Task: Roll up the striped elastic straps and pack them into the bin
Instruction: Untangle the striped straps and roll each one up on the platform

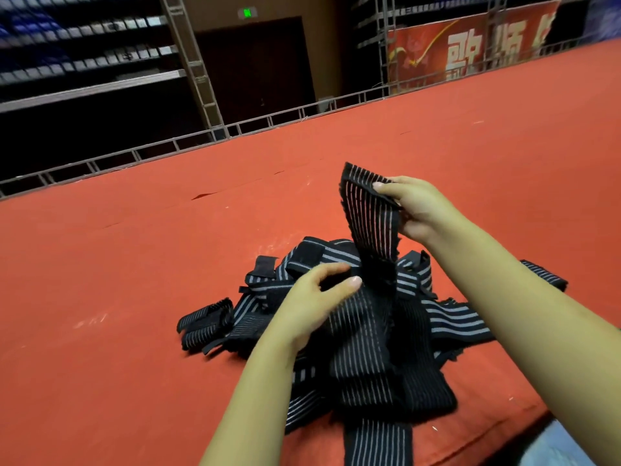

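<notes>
- Red-covered desk (141,297) fills most of the view; one only, w/ a metal rail (235,124) at its far edge, dark shelving (84,62) and one red banner (470,52) beyond. No bin in view, so packing looks some way off.
- Pile of striped elastic straps (413,317) sits near the desk's front edge, black w/ pale stripes. Exact count can't be told, they overlap too much; several at least. One loose bundle (205,322) lies at the pile's left side, another strap end (544,275) pokes out behind the right forearm.
- Lifted strap (369,210): one, raised above the pile, lower part running down into the heap.
- Two hands at work. Right hand (420,206) pinches the strap's top end, fingers (381,186) curled over the edge. Left hand (319,297) rests on the strap lower down, fingers half-curled against the fabric; a firm grip can't be confirmed.
- Step in hand, by the look of it: freeing one strap to start a roll. To do it well: draw it clear of the tangle, keep it flat and untwisted, edges aligned, then wind from the held end w/ steady tension so the roll stays tight.
</notes>
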Demonstrator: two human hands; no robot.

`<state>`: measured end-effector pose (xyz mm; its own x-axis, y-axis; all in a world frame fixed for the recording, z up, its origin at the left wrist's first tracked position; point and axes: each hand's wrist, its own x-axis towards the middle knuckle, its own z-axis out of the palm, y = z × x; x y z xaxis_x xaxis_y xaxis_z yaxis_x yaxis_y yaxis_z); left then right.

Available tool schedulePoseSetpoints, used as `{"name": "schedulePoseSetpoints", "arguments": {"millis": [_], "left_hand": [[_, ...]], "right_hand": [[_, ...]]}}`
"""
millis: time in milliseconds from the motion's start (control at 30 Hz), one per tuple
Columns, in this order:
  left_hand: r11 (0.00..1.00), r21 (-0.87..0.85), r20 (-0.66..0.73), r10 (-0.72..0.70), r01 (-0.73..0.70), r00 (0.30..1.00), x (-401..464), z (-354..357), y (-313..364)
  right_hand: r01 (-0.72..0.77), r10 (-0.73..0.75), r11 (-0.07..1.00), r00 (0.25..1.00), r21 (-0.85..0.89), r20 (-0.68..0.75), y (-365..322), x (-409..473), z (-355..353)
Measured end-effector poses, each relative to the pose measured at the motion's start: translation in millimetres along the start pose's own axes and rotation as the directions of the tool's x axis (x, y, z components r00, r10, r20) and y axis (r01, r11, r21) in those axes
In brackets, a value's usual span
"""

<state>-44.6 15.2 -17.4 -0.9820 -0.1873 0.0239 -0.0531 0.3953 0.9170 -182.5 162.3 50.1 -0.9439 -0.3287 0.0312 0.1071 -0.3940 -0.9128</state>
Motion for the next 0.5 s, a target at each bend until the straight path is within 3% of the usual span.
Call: {"name": "schedulePoseSetpoints", "arguments": {"millis": [133,367,500], "left_hand": [[0.996,-0.091,0.004,0.015,-0.015,1.0,6,18,2],[0.977,-0.205,0.041,0.073,-0.063,0.996,3,31,7],[0.968,-0.227,0.006,0.108,-0.103,0.994,-1,27,8]], "right_hand": [[-0.085,0.084,0.99,0.996,0.111,0.018,-1,-7,-8],[-0.185,0.213,0.975,0.936,-0.123,0.281,7,-43,5],[-0.16,0.177,0.983,0.952,-0.089,0.249,6,-46,5]]}}
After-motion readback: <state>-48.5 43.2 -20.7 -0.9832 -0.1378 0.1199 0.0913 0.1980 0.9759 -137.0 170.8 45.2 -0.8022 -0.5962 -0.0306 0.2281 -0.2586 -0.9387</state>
